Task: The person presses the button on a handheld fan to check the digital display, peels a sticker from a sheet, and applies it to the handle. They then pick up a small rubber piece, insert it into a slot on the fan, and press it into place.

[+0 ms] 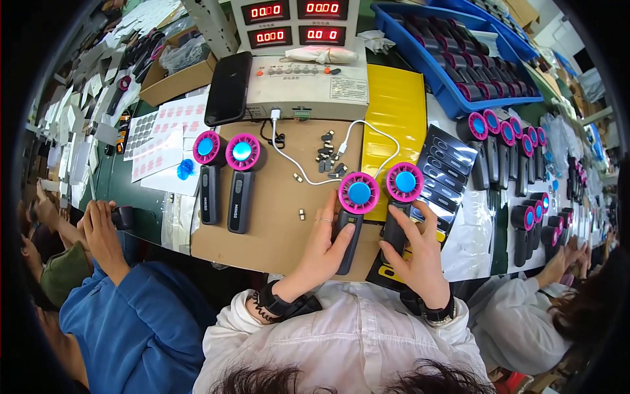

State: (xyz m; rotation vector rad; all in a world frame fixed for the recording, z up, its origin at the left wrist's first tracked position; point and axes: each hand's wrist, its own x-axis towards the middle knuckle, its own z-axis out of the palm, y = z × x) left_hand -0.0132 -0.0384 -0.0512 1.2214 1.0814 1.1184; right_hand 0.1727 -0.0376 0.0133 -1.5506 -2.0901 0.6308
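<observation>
My left hand (316, 255) is closed around the dark handle of a handheld fan (359, 193) with a pink ring and blue centre; a small lit display shows on its handle. My right hand (420, 256) grips a second handheld fan (404, 182) of the same kind, just to the right. Both fan heads point away from me. On the brown cardboard (282, 243) to the left lie two more fans, one (206, 148) beside the other (243, 152). A white cable (283, 150) loops from the test box, its plug (342, 148) near small black connectors (328, 159).
The test box (308, 88) with red displays stands at the back, a black phone (228, 88) leaning by it. Blue crates (420, 62) of fan parts sit back right. Standing fans (505, 134) crowd the right. Black sticker sheets (446, 171) lie beside my right hand. Co-workers sit on both sides.
</observation>
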